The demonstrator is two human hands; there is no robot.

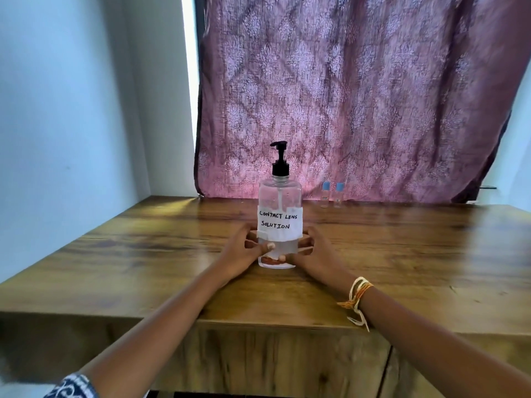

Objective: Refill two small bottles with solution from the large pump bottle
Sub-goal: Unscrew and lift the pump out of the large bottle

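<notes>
Both hands grip the pump bottle [279, 222] low down, the left hand [244, 249] and right hand [313, 249] with fingers curled round its sides and thumbs on its front. It stands upright mid-tabletop [143, 254], labelled "CONTACT LENS SOLUTION". Two small bottles [332, 194] with blue caps stand side by side behind it to the right, near the curtain [359, 96].
</notes>
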